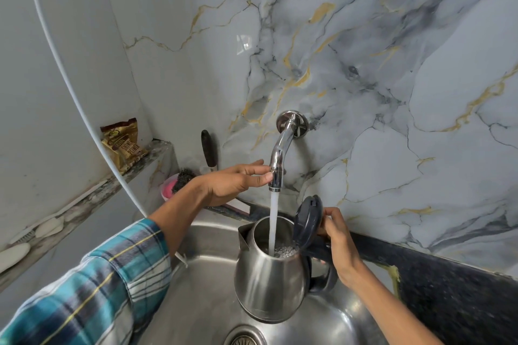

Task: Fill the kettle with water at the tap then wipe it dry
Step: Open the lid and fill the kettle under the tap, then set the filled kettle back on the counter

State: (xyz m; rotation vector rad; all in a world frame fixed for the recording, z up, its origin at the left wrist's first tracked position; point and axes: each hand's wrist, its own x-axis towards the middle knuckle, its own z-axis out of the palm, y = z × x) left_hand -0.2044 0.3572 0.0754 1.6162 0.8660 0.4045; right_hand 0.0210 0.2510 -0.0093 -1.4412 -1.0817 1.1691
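- Marble-patterned wall panels (364, 50), grey with gold veins, fill the background of the head view, and a steel sink (207, 269) sits below them, its drain (245, 337) at the bottom edge.
- My left hand (235, 182) reaches forward from a blue plaid sleeve (92, 288), palm down, wrist roughly level; its grip is loose, with thumb and fingertips touching the nozzle end of the chrome tap (280, 154) and the other fingers spread out behind it.
- My right hand (340, 244) comes in from the lower right on a bare forearm, its grip closed around the top of the kettle's dark handle (322, 277), fingers curled by the hinge.
- I hold the steel kettle (269, 283) upright over the sink basin, directly under the tap, spout pointing left.
- Its dark lid (308, 221) stands open, tilted back towards my right hand.
- Water (274, 221) runs in a straight white stream from the tap into the kettle's mouth and froths at the bottom.
- Left of the tap, a ledge (84, 199) along the side wall carries a brown packet (123, 145) leaning in the corner.
- Near my left wrist sit a pink dish with a dark scrubber (179, 179), and a dark-handled tool (208, 151) leans on the wall behind.
- Dark speckled counter (454, 297) runs along the right of the sink, behind my right forearm.
- A white cable (70, 87) curves down across the left wall, passing behind my left forearm.
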